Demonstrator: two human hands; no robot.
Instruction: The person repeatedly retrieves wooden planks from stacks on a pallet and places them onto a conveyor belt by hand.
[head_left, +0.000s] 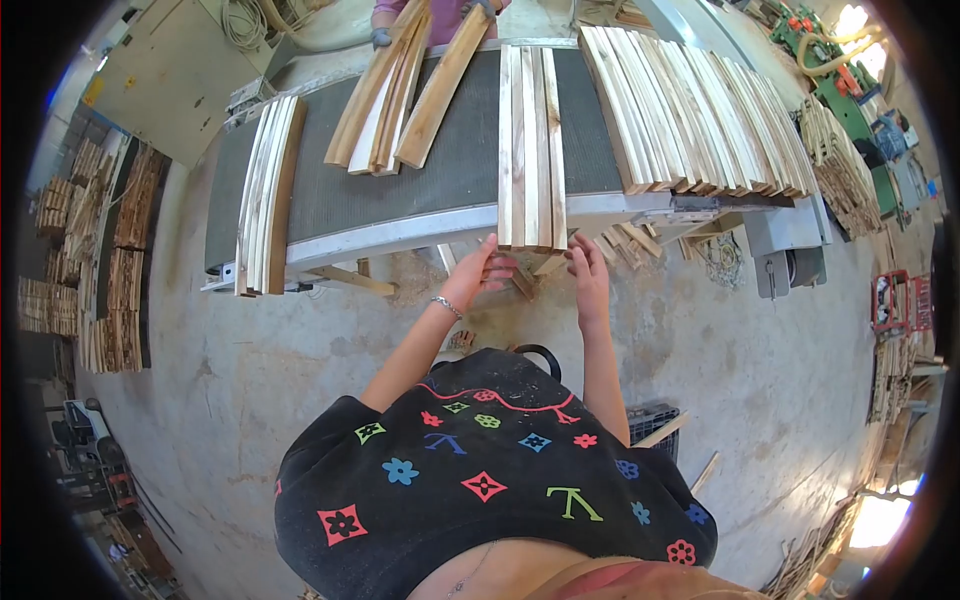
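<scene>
Several wooden slats (pixel 531 150) lie side by side on the dark belt (pixel 450 190), their near ends jutting over its metal edge. My left hand (pixel 485 268) is at the lower left corner of these slats, fingers apart and loosely bent; whether a fingertip touches the wood I cannot tell. On the other side, my right hand (pixel 589 264) is just off the lower right corner, with its fingers spread and slightly curled. Neither hand grips a slat.
A short row of slats (pixel 270 195) lies at the belt's left, a long row (pixel 700 110) at its right. Across the belt, a person's gloved hands (pixel 381 37) hold more slats (pixel 385 95). Wood stacks (pixel 125 255) stand at far left; offcuts (pixel 630 243) lie beneath.
</scene>
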